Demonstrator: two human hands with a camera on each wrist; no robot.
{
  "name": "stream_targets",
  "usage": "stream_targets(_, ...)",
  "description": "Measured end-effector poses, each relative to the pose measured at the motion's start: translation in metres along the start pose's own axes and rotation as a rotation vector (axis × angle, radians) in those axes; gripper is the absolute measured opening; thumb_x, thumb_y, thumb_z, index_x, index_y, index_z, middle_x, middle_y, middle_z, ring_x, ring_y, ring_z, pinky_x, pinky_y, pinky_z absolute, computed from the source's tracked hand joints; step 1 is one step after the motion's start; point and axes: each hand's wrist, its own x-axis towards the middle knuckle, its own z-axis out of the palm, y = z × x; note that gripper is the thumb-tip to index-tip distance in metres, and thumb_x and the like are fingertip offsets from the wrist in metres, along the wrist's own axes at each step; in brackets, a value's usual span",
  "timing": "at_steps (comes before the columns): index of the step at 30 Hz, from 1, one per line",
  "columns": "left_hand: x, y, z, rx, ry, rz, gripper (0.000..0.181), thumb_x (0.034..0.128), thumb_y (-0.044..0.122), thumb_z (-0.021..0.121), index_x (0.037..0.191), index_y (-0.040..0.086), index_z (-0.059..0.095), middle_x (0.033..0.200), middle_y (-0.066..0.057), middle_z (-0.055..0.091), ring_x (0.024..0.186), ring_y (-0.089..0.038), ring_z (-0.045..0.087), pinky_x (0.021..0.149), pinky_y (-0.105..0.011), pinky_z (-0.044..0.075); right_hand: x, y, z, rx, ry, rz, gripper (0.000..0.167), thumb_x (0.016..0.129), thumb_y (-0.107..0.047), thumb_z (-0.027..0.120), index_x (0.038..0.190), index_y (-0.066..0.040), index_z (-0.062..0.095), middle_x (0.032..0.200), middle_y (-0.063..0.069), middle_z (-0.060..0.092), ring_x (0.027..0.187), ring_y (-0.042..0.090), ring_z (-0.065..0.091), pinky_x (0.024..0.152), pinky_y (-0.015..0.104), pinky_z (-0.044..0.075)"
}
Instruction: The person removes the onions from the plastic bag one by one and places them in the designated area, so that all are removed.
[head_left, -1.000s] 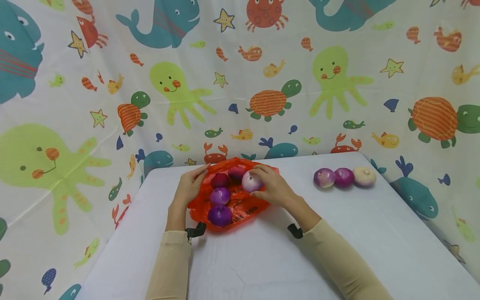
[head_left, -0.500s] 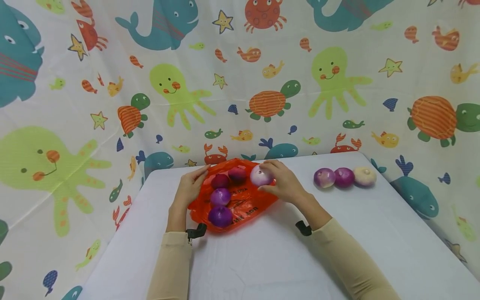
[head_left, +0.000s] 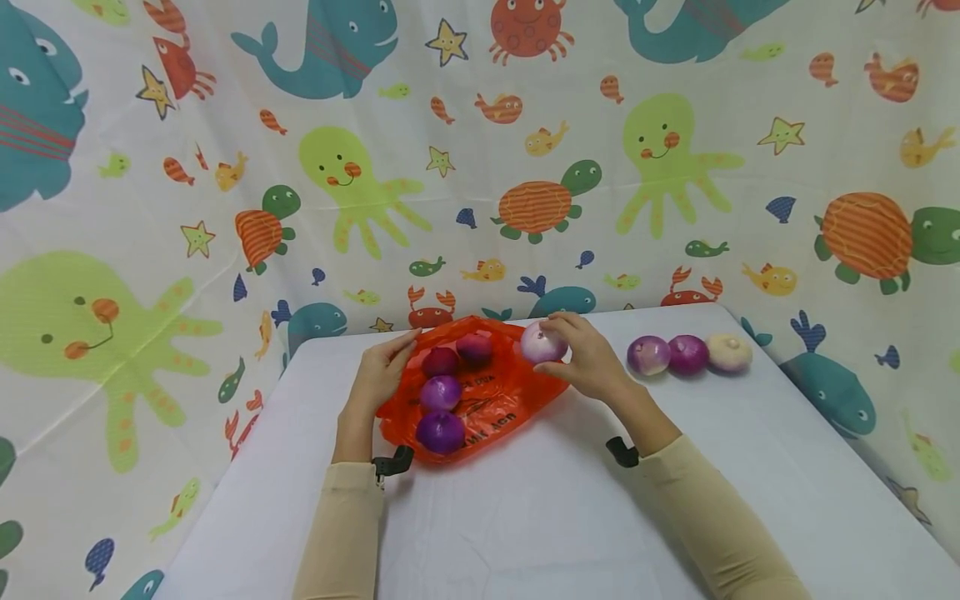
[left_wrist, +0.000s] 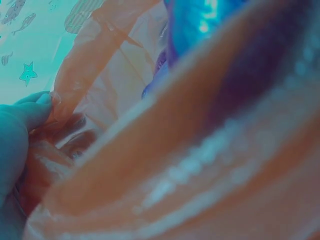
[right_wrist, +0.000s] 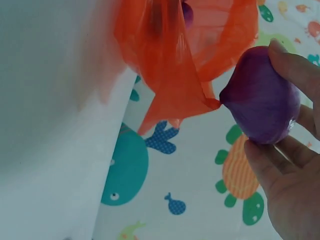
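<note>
An orange-red plastic bag point(head_left: 510, 400) lies spread on the white table with several purple onions point(head_left: 441, 393) on or in it. At its left edge my left hand point(head_left: 375, 375) pinches the plastic, which the left wrist view shows between thumb and fingers. Over the bag's right edge my right hand point(head_left: 588, 358) grips a pale purple onion point(head_left: 542, 342). In the right wrist view that onion point(right_wrist: 260, 97) sits between thumb and fingertips, its pointed end close to the bag point(right_wrist: 175, 95); whether they touch I cannot tell.
On the right of the table point(head_left: 480, 533) stand three onions in a row: a pale purple one point(head_left: 648, 356), a dark purple one point(head_left: 687, 355) and a white one point(head_left: 729, 353). A curtain point(head_left: 465, 150) printed with sea animals hangs behind the table.
My right hand has moved to the right with the pale onion, from above the bag's middle to its right edge. The left hand has kept its place on the bag.
</note>
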Motion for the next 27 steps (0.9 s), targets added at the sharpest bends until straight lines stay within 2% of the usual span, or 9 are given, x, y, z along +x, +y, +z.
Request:
stream_targets(8, 0.0, 0.0, 0.0, -0.002, -0.004, -0.01, 0.042, 0.1093, 0.038, 0.053, 0.15, 0.029, 0.058, 0.149, -0.009, 0.062, 0.138, -0.035, 0.058, 0.11, -0.055, 0.05, 0.0, 0.01, -0.009, -0.01, 0.003, 0.022, 0.066, 0.083, -0.027, 0.09, 0.141, -0.013, 0.061, 0.149, 0.012, 0.053, 0.137, 0.034, 0.053, 0.101, 0.053, 0.058)
stream_targets(15, 0.0, 0.001, -0.001, 0.014, -0.002, -0.01, 0.04, 0.1092, 0.039, 0.053, 0.149, 0.034, 0.058, 0.148, -0.009, 0.062, 0.137, -0.034, 0.058, 0.11, -0.054, 0.051, 0.0, 0.014, -0.016, -0.011, 0.015, 0.042, 0.067, 0.083, -0.026, 0.09, 0.142, -0.013, 0.06, 0.15, 0.013, 0.053, 0.139, 0.036, 0.052, 0.101, 0.055, 0.057)
stream_targets(22, 0.0, 0.002, -0.001, 0.005, -0.01, -0.022, 0.042, 0.1091, 0.038, 0.053, 0.15, 0.03, 0.058, 0.15, -0.01, 0.061, 0.139, -0.035, 0.057, 0.11, -0.054, 0.051, 0.0, 0.019, -0.022, -0.016, 0.049, 0.046, 0.067, 0.083, -0.025, 0.09, 0.142, -0.014, 0.061, 0.148, 0.013, 0.055, 0.139, 0.036, 0.052, 0.102, 0.055, 0.057)
stream_targets(27, 0.0, 0.002, -0.002, 0.002, -0.014, -0.026, 0.041, 0.1091, 0.039, 0.053, 0.149, 0.035, 0.058, 0.15, -0.009, 0.06, 0.14, -0.035, 0.056, 0.11, -0.054, 0.051, 0.001, 0.024, -0.026, -0.025, 0.062, 0.05, 0.067, 0.082, -0.024, 0.09, 0.141, -0.013, 0.061, 0.148, 0.015, 0.055, 0.138, 0.038, 0.052, 0.102, 0.057, 0.056)
